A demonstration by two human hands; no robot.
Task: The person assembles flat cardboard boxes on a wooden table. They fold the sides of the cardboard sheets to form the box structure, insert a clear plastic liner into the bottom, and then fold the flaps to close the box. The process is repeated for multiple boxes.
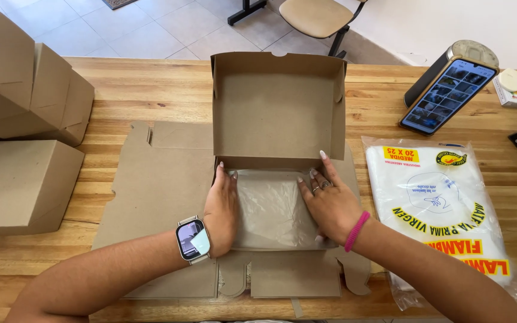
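Two hands are working inside the open box (276,149). Your left hand (222,206) is lying flat, fingers together, pressing the left edge of the clear sheet (270,209) down into the box base. Your right hand (328,203) is spread slightly, palm down, pinning the right edge of the same sheet. Pressing from both sides is likely keeping the thin film flat and seated against the floor of the box, since it is looking crinkly and light. The lid is standing upright behind the sheet, out of your way. The box is sitting on top of flat blanks (163,179), which are lying unfolded under and left of it, flaps poking out toward you. A film pack (444,203) is lying just right of your right arm, within easy reach. Closed boxes (19,119) are stacking up at the far left, well apart from the work. A phone (447,96) is leaning on a metal can (471,51) at the far right, screen facing you. Everything is resting on a wood table (151,90) with visible plank seams. Beyond it, pale floor tiles and a chair (315,15) are showing.
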